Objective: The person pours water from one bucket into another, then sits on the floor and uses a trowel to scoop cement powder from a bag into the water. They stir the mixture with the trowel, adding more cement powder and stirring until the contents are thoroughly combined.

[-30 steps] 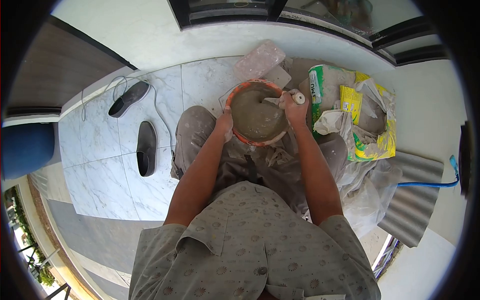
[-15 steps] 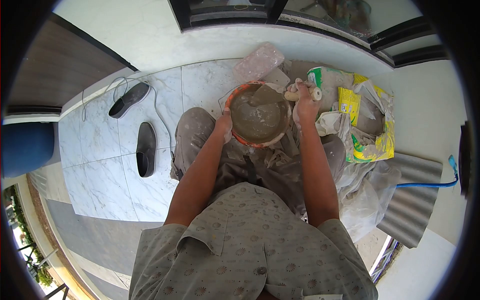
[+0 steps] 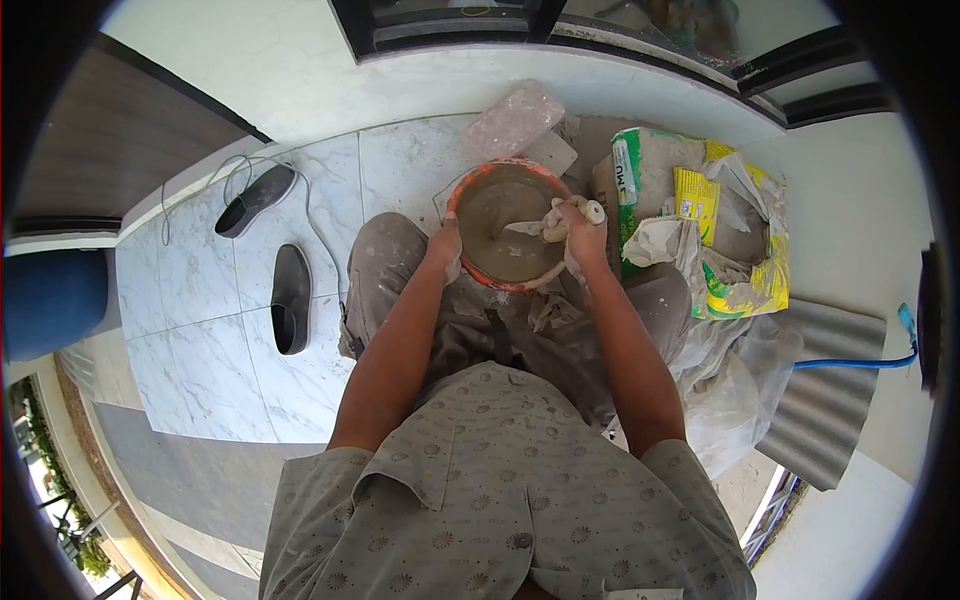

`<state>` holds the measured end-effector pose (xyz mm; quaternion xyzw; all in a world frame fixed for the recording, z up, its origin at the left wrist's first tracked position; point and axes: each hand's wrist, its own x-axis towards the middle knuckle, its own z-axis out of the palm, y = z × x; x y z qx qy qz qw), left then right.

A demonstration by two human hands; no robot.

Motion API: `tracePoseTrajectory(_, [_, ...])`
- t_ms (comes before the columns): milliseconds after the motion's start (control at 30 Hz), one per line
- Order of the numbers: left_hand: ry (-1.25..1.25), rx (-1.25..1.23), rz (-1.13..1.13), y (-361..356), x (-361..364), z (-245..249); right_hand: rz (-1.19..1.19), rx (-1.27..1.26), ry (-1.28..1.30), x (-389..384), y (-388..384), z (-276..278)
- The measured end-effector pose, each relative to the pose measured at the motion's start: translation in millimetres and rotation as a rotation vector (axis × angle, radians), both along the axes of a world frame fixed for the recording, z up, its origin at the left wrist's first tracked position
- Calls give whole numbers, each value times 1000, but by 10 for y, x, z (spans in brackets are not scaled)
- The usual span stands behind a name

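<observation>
An orange-rimmed bucket [image 3: 516, 162] of wet grey mortar [image 3: 490, 215] sits between my knees. My left hand [image 3: 446, 250] grips its left rim, fingers partly hidden behind the wall. At the bucket's right side, my right hand [image 3: 584, 232] is closed round the pale handle of a trowel [image 3: 522, 228]. The trowel's blade points left and is mostly sunk in the mortar. Right of the bucket lies an opened green and yellow bag [image 3: 697, 205] of grey powder, its top torn.
Behind the bucket lies a pinkish block [image 3: 514, 122] near the wall. Two dark shoes [image 3: 291, 300] and a thin cable rest on the marble tiles [image 3: 190, 360] at left. Clear plastic [image 3: 740, 400], a corrugated sheet [image 3: 825, 400] and a blue hose [image 3: 850, 366] are at right.
My right hand has moved left and down over the bucket, and the trowel blade has dipped from the upper right rim into the mortar. My left hand still holds the rim.
</observation>
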<state>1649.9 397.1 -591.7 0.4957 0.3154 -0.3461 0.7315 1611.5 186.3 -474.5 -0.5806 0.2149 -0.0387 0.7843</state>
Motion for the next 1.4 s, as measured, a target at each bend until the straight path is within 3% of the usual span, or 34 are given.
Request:
tracePoseTrajectory(100, [-8, -33, 17, -26, 0, 44, -84, -49, -95, 91, 8, 632])
tracePoseTrajectory(200, [-30, -83, 13, -30, -14, 103, -251, -109, -204, 152, 12, 740])
tracePoseTrajectory(300, [-39, -99, 32, -25, -6, 121, -308, -426, -109, 165, 14, 482])
tracePoseTrajectory(467, [-13, -90, 41, -39, -38, 388, -125, -447, 64, -78, 100, -118])
tracePoseTrajectory(500, [-3, -76, 33, -38, -19, 385, -83, -467, 90, -141, 101, -139])
tracePoseTrajectory(600, [20, -37, -1, -27, -12, 322, -62, -204, 185, -338, -52, -137])
tracePoseTrajectory(700, [4, -11, -8, -30, -3, 195, -33, -239, 298, -498, -130, 153])
tracePoseTrajectory(900, [-7, 83, 4, -64, -29, 261, 766, -894, 260, -620, -393, 637])
tracePoseTrajectory(1000, [-47, 137, 22, -95, -33, 131, 920, -1120, 400, -617, -331, 338])
tracePoseTrajectory(1100, [-83, 170, 45, -107, -59, 175, 934, -1260, 629, -586, -28, 3])
tracePoseTrajectory(1167, [-108, 174, 69, -127, -58, 150, 968, -1291, 594, -645, -73, 38])
tracePoseTrajectory(1300, [-145, 204, 43, -102, -95, 83, 912, -1371, 423, -959, -301, 540])
tracePoseTrajectory(1400, [-169, 244, 48, -168, -91, 323, 864, -1397, 545, -1181, -544, 676])
